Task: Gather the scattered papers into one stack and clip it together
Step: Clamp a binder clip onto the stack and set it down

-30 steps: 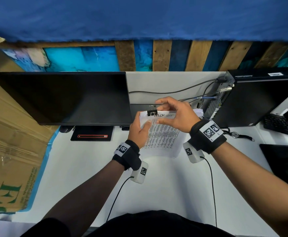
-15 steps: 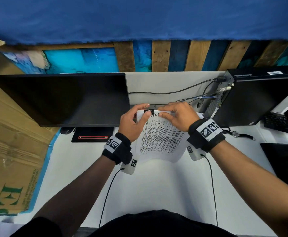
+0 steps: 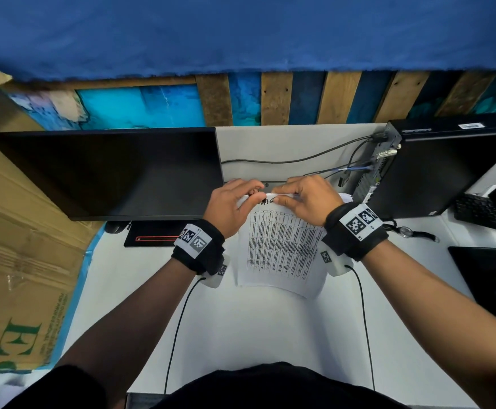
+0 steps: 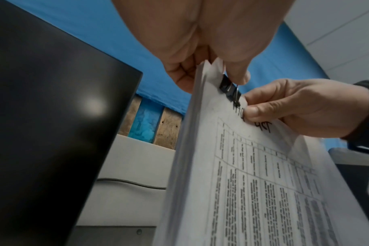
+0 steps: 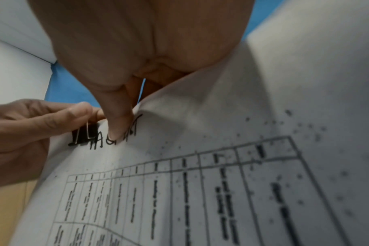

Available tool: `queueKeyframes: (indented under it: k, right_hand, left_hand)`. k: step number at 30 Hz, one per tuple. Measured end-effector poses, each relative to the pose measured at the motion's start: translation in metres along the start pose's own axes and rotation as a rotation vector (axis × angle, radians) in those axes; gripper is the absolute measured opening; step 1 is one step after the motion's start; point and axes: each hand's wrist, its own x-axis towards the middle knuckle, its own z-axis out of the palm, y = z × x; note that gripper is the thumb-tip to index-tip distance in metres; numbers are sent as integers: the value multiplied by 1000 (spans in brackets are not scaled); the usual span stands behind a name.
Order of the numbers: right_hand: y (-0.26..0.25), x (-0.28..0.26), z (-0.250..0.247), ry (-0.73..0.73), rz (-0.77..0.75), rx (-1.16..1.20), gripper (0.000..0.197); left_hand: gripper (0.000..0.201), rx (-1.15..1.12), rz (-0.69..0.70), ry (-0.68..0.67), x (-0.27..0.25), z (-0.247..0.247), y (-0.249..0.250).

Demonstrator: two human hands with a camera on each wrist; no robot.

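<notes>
The person is now holding the paper stack [image 3: 282, 249] lower and flatter over the white desk [image 3: 270, 326] than a second ago, when it was being held up in front of the chest; the black binder clip [image 4: 230, 89] is sitting on the stack's far top edge, so the papers are gathered and the clip is biting on, and the job is probably down to folding the wire handle flat. The left hand [image 3: 230, 205] is curling around the clip from the left, its thumb and forefinger pinching the silver wire handle [image 5: 89, 131] with little gap left between them. The right hand [image 3: 308, 199] is working just to the right of that pinch, its thumb [image 5: 118, 123] pressing down on the top sheet right beside the clip while the other fingers are wrapping behind the edge, gripping the paper itself. Below the two grips, the sheets are hanging toward the person, the lower corners fanning slightly apart. Handwritten black marks are running just right of the clip, partly covered by the thumb and not legible; beneath them a printed table is too blurred to read. Far left of the grip, a cardboard box [image 3: 19, 261] is showing large green letters, an "E" among them.
</notes>
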Motion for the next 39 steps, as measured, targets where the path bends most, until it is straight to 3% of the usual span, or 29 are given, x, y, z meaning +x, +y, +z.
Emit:
queueKeyframes:
  k: [8, 15, 19, 22, 24, 27, 30, 35, 39]
  right_hand:
    - [1, -6, -2, -39, 31, -4, 28]
    - [-6, -8, 2, -55, 45, -110, 24]
    - [-6, -6, 11, -21, 61, -104, 24]
    - [-6, -4, 16, 5, 90, -89, 19]
    - [-6, -5, 18, 21, 90, -44, 18]
    - [-5, -5, 20, 22, 100, 39, 18]
    - [-9, -3, 13, 81, 93, 137, 18]
    - [-14, -1, 2, 82, 43, 174, 21]
    - [-16, 0, 5, 45, 37, 132, 17]
  left_hand:
    - [38, -216, -209, -107, -5, -5, 1]
    - [21, -195, -227, -97, -15, 1, 1]
    - [24, -324, -378, -81, -13, -1, 1]
    - [18, -349, -419, -103, -9, -3, 2]
    - [25, -386, -444, -156, -8, -5, 2]
    - [42, -274, -422, -269, -8, -9, -5]
    - [39, -59, -410, -390, -14, -4, -9]
    - [44, -262, -559, -240, -28, 0, -10]
    - [40, -336, -446, -89, -24, -2, -3]
